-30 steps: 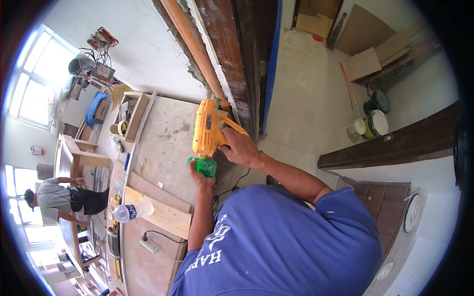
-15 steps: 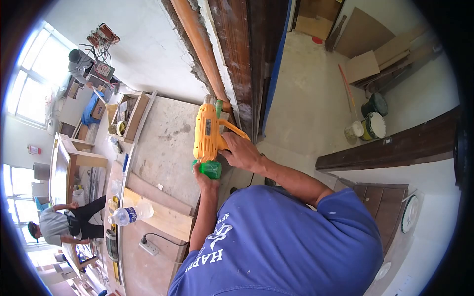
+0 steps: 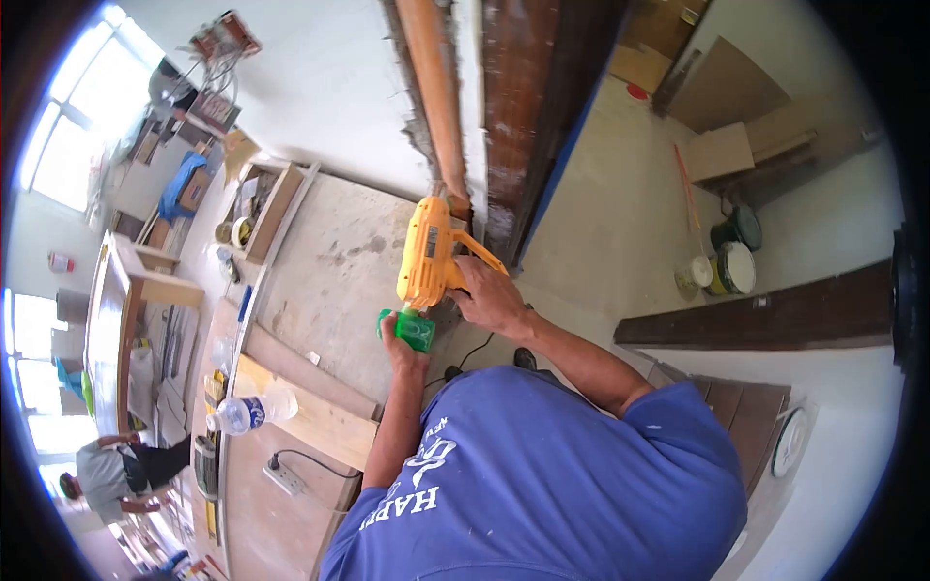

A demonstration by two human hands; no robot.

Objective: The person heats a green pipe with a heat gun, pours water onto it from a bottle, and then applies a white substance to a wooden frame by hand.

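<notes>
My right hand (image 3: 491, 298) is wrapped round the handle of a yellow heat gun (image 3: 423, 254). The gun's metal nozzle points away from me, close to the foot of an orange pipe (image 3: 433, 92) set in a chase in the wall. Behind the gun's rear end, my left hand (image 3: 408, 356) grips a translucent green plastic container (image 3: 417, 332). The container overlaps the back of the gun in this view. Below the hands, a black cord (image 3: 477, 351) runs near my feet.
Dark wooden door frame (image 3: 518, 126) stands right of the pipe. On the board-topped bench lie a water bottle (image 3: 254, 413), a power strip (image 3: 284, 476) and a wooden plank (image 3: 320, 412). Two people, one in grey (image 3: 105, 474), are at left. Buckets (image 3: 734, 267) stand at right.
The view has shifted, and the heat gun sits slightly further right and lower. A green bit beside its nozzle no longer shows. Both hands keep their grip; the person at lower left appears lower.
</notes>
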